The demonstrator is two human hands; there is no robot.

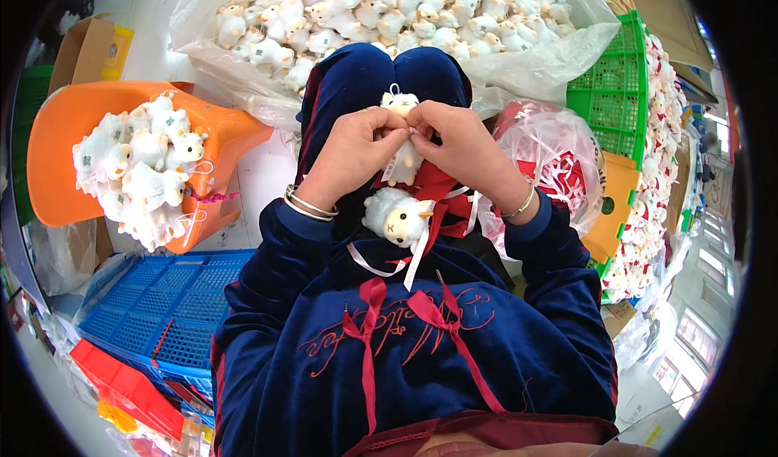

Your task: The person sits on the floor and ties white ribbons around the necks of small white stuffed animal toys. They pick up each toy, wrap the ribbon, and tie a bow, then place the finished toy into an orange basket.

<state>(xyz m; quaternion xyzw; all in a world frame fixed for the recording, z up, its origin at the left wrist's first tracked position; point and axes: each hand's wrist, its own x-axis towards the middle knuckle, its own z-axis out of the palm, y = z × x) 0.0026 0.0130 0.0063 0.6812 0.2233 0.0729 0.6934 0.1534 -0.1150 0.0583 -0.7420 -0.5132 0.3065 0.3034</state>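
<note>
A white plush sheep (403, 165) with a hanging loop lies upright along my lap, its head (399, 102) away from me. At its neck the fingertips of my left hand (365, 143) and my right hand (455, 138) meet, both closed in a pinch. A narrow white ribbon (390, 168) trails below my left fingers. What sits between my right fingertips is too small to make out. Nearer my body rests a second plush sheep (399, 218), with red ribbons (442, 218) and white ribbon ends (414, 264) beside it.
Ahead, a clear plastic sheet (519, 72) holds a heap of plush sheep (389, 11). More sheep (146, 165) sit on an orange chair (61, 165) at left, above blue crates (174, 299). At right are a plastic bag of ribbons (559, 153) and a green crate (604, 92).
</note>
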